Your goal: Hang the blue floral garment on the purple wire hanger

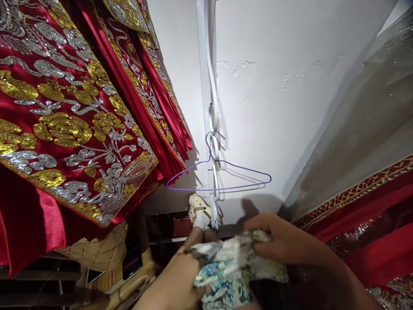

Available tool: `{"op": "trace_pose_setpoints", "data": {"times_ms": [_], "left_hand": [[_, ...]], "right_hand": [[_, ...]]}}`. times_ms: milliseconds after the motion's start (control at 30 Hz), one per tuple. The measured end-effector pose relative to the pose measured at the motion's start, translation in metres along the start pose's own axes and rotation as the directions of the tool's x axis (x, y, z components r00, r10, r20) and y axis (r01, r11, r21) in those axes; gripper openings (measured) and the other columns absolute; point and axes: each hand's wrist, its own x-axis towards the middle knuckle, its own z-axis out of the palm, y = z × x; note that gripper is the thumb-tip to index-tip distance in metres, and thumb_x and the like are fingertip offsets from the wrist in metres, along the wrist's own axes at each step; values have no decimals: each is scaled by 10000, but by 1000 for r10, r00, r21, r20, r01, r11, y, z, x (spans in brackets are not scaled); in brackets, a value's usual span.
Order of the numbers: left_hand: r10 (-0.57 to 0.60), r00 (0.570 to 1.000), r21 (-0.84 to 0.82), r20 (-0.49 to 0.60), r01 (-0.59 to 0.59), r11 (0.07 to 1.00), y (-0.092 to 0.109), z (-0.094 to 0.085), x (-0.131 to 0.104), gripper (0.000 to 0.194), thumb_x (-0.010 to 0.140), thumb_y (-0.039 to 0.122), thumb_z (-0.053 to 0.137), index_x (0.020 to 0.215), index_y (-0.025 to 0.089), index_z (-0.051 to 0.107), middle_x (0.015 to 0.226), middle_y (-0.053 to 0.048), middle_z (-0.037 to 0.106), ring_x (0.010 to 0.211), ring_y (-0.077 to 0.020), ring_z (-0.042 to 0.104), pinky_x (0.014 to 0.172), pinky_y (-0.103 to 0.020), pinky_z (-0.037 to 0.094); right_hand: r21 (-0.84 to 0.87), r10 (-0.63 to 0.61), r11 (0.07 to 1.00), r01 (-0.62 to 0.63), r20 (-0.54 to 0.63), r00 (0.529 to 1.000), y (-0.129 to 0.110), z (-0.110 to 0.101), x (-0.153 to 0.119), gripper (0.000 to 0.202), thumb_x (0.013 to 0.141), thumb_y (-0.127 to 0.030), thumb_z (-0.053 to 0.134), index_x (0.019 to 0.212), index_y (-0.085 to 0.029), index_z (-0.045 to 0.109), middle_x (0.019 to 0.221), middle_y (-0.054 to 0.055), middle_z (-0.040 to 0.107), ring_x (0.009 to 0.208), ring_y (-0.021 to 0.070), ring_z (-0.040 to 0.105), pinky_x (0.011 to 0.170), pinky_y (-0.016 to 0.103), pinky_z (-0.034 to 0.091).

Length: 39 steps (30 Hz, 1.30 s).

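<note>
A crumpled white, blue and green patterned cloth [226,271] is bunched between my two hands at the bottom centre. My left hand [183,275] is closed on its left side. My right hand [274,239] pinches its upper right part, thumb and fingers round the fabric. Above the cloth, a thin purple wire hanger [222,188] hangs with nothing on it, hooked on a white looped strip [211,77] against the wall. Part of the cloth and some fingers are blurred.
Red garments with gold and silver sequins [80,116] hang at the left. Below them are a wooden chair [142,275] and a phone [132,258]. Feet in cream clogs [198,206] show near the white wall [274,86]. Red fabric [380,232] lies at the right.
</note>
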Motion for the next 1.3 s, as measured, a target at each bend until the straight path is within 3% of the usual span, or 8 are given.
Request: {"op": "trace_pose_setpoints", "data": {"times_ms": [233, 433, 667, 833, 933, 1067, 1167, 1300], "left_hand": [[-221, 946, 150, -236, 260, 954, -76, -59, -11, 310, 879, 391, 511, 1003, 207, 727, 1128, -136, 725, 1109, -350, 640, 976, -467, 453], [-194, 862, -120, -469, 155, 980, -105, -70, -16, 426, 877, 515, 530, 1107, 217, 729, 1290, -81, 677, 1282, -297, 562, 1091, -361, 412], [-157, 719, -347, -677, -123, 930, -71, -94, 14, 324, 800, 492, 665, 868, 177, 701, 1282, -124, 662, 1219, -305, 585, 1058, -397, 427], [-45, 620, -225, -783, -215, 950, -17, -122, 48, 278, 881, 425, 608, 914, 153, 652, 787, -28, 679, 682, -153, 577, 649, -246, 437], [19, 564, -114, -825, -199, 973, -12, -126, 57, 286, 901, 410, 594, 1042, 171, 660, 786, -2, 673, 652, -134, 550, 648, -235, 406], [52, 544, -81, -837, -218, 973, -21, -121, 55, 324, 941, 427, 526, 894, 158, 701, 795, -15, 694, 666, -137, 562, 659, -229, 411], [96, 588, -35, -803, -208, 978, -20, -119, 53, 342, 956, 427, 499, 874, 157, 692, 737, -2, 662, 641, -130, 541, 635, -222, 403], [115, 608, 56, -785, -115, 992, -22, -124, 50, 341, 969, 428, 461, 872, 179, 672, 827, -36, 666, 755, -165, 597, 733, -251, 441]], "right_hand": [[-98, -36, 995, -28, -594, 804, 38, -4, 81, 341, 850, -286, 477, 1107, -238, 696, 1171, 56, 689, 1074, 237, 600, 875, 294, 447], [-139, 43, 978, -155, -594, 803, 70, 1, 94, 283, 865, -364, 428, 635, -210, 486, 639, -5, 509, 641, 163, 437, 601, 271, 334], [-82, 26, 993, -83, -543, 839, 65, 0, 60, 357, 833, -413, 493, 550, -215, 407, 571, -47, 363, 579, 126, 318, 560, 260, 266], [-43, -3, 999, -23, -525, 851, 56, 25, 55, 289, 820, -379, 507, 590, -203, 507, 572, -28, 434, 585, 141, 397, 565, 259, 325], [-127, -80, 992, -15, -706, 703, 52, 20, 35, 220, 781, -314, 573, 946, -207, 671, 681, 3, 587, 639, 171, 502, 617, 266, 397], [-130, -40, 981, -146, -865, 500, 60, -24, 21, 867, 717, -260, 609, 1531, -219, 314, 672, -47, 594, 554, 152, 502, 578, 249, 405], [-221, -78, 953, -209, -842, 533, 69, -60, 36, 947, 699, -238, 592, 1573, -185, 232, 664, -51, 585, 552, 150, 512, 584, 253, 404], [-255, -25, 943, -212, -691, 722, 68, -82, 51, 467, 723, -237, 581, 1167, -168, 709, 742, 39, 666, 680, 191, 579, 601, 261, 409]]}}
